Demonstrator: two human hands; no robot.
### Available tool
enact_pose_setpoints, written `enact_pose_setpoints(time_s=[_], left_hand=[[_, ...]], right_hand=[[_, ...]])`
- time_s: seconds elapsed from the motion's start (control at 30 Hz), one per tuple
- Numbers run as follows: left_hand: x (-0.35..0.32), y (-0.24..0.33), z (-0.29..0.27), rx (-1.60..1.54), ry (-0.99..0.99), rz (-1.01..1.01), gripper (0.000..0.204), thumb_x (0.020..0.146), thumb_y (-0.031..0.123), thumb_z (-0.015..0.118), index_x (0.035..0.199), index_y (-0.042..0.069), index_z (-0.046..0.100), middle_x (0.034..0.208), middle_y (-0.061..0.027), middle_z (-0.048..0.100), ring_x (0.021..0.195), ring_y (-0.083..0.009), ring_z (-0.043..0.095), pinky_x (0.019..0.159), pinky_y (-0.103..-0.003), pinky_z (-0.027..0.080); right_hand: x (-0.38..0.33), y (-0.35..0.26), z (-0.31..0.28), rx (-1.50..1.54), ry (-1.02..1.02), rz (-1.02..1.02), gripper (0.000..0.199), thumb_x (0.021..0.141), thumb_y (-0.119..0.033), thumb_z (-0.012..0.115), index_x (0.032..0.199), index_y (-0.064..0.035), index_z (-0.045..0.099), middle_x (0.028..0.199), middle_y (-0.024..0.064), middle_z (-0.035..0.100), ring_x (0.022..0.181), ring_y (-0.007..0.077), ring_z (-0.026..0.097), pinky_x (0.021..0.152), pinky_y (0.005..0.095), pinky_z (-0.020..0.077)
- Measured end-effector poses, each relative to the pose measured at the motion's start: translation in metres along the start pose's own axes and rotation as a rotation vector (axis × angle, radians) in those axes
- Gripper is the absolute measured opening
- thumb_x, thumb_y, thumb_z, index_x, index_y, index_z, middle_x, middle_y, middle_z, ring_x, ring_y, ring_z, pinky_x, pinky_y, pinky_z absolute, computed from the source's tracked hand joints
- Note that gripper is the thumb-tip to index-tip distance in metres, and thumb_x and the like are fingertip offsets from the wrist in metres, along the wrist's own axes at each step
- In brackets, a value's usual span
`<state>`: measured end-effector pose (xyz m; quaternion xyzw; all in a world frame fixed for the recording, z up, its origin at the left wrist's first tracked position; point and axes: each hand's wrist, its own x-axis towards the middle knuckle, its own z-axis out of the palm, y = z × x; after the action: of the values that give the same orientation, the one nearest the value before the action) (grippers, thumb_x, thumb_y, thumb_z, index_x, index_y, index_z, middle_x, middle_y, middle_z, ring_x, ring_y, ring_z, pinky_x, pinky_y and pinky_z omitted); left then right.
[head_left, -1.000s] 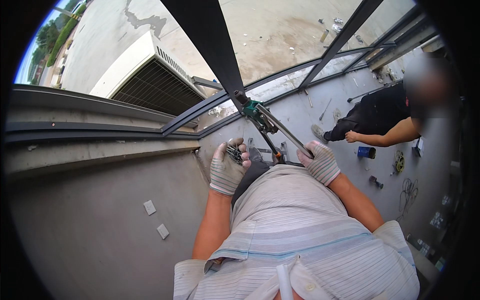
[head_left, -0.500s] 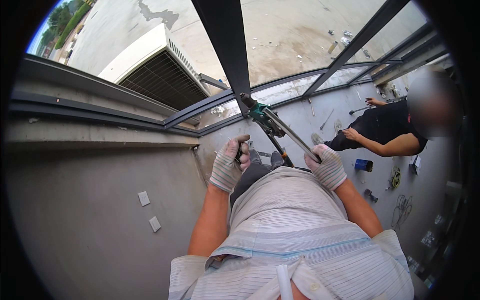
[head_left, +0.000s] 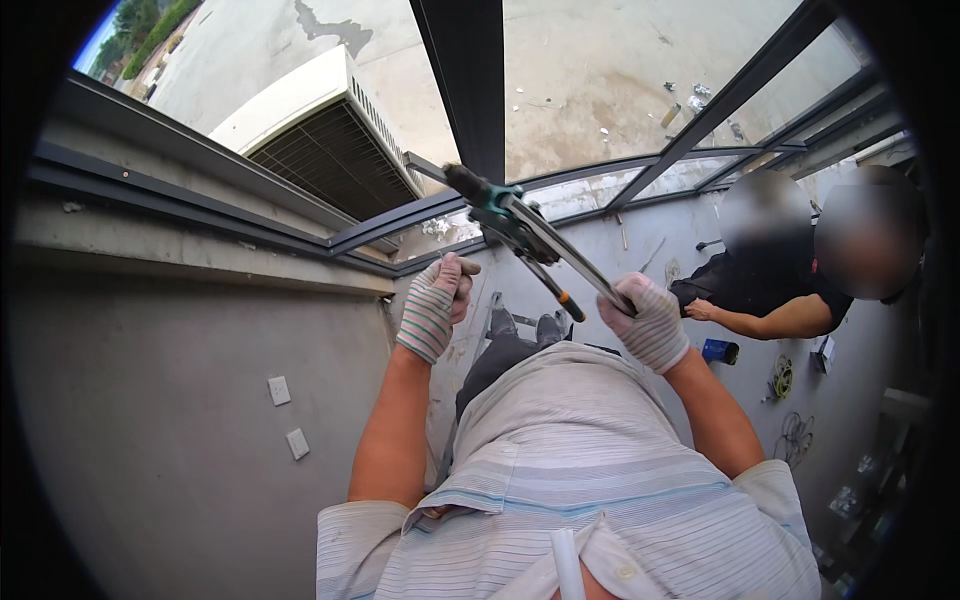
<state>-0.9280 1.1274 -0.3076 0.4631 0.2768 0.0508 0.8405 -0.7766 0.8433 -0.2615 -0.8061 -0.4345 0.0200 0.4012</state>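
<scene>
My right hand (head_left: 645, 312), in a striped knit glove, is wrapped round one long handle of a lever hand riveter (head_left: 497, 208). The tool has a green body, a dark nose aimed up and left toward the window frame, and a second handle (head_left: 570, 304) with an orange band hanging free. My left hand (head_left: 440, 295), gloved the same way, is held left of the tool and apart from it. Its fingers are curled in, thumb against forefinger; whatever they hold is too small or hidden to name.
Dark metal window framing (head_left: 462, 90) stands ahead, with an outdoor air-conditioner unit (head_left: 315, 140) beyond it. A grey wall (head_left: 170, 380) runs along the left. At right is a co-worker in black (head_left: 770, 270), near a blue can (head_left: 720, 351) and coiled cable (head_left: 782, 378) on the floor.
The riveter has been raised and swung left, its nose now tilting further left. My left hand has shifted slightly left and up. The co-worker's pose has changed.
</scene>
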Motion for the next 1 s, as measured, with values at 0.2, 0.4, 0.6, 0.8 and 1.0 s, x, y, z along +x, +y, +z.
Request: enact_pose_setpoints(time_s=[0.2, 0.4, 0.6, 0.8, 1.0], left_hand=[[0.032, -0.034, -0.043, -0.206, 0.09, 0.017, 0.021, 0.107, 0.029, 0.056, 0.101, 0.01, 0.059, 0.077, -0.0016, 0.06, 0.053, -0.0088, 0.045, 0.042, -0.026, 0.036], [-0.01, -0.018, 0.01, 0.276, -0.16, 0.024, 0.048, 0.107, 0.05, 0.049, 0.09, 0.009, 0.067, 0.074, 0.0015, 0.06, 0.063, -0.0075, 0.052, 0.056, -0.024, 0.04], [-0.031, -0.01, -0.011, 0.31, -0.374, 0.032, 0.055, 0.108, 0.054, 0.043, 0.076, 0.012, 0.059, 0.067, 0.0015, 0.055, 0.058, -0.0075, 0.045, 0.054, -0.025, 0.037], [-0.052, -0.044, -0.069, 0.292, -0.36, -0.227, 0.052, 0.104, 0.056, 0.048, 0.085, 0.01, 0.064, 0.069, 0.0007, 0.061, 0.059, -0.0095, 0.053, 0.054, -0.023, 0.039], [-0.084, -0.058, -0.042, 0.316, -0.265, -0.269, 0.029, 0.107, 0.034, 0.055, 0.095, 0.011, 0.068, 0.074, 0.0006, 0.062, 0.062, -0.0095, 0.054, 0.052, -0.025, 0.043]], right_hand=[[0.034, -0.056, 0.029, 0.379, -0.106, 0.117, 0.024, 0.092, -0.017, 0.076, 0.078, -0.0059, 0.061, 0.07, 0.0092, 0.059, 0.06, 0.0232, 0.059, 0.058, 0.035, 0.0492], [0.039, -0.073, 0.036, 0.378, -0.195, 0.058, 0.024, 0.091, -0.019, 0.077, 0.08, -0.0067, 0.06, 0.072, 0.0116, 0.059, 0.062, 0.026, 0.058, 0.059, 0.0366, 0.0486], [0.04, -0.056, 0.035, 0.241, -0.233, -0.097, 0.027, 0.092, -0.027, 0.076, 0.081, -0.0049, 0.065, 0.081, 0.0145, 0.062, 0.072, 0.0344, 0.063, 0.065, 0.041, 0.052], [0.03, -0.027, -0.016, -0.164, -0.168, -0.109, 0.031, 0.095, -0.038, 0.069, 0.084, -0.0101, 0.06, 0.078, 0.0106, 0.059, 0.074, 0.0333, 0.064, 0.062, 0.0443, 0.0515], [0.003, -0.003, -0.056, -0.482, -0.085, 0.036, 0.035, 0.098, -0.044, 0.062, 0.085, -0.0116, 0.064, 0.075, 0.009, 0.064, 0.071, 0.0312, 0.068, 0.057, 0.0472, 0.0531]])
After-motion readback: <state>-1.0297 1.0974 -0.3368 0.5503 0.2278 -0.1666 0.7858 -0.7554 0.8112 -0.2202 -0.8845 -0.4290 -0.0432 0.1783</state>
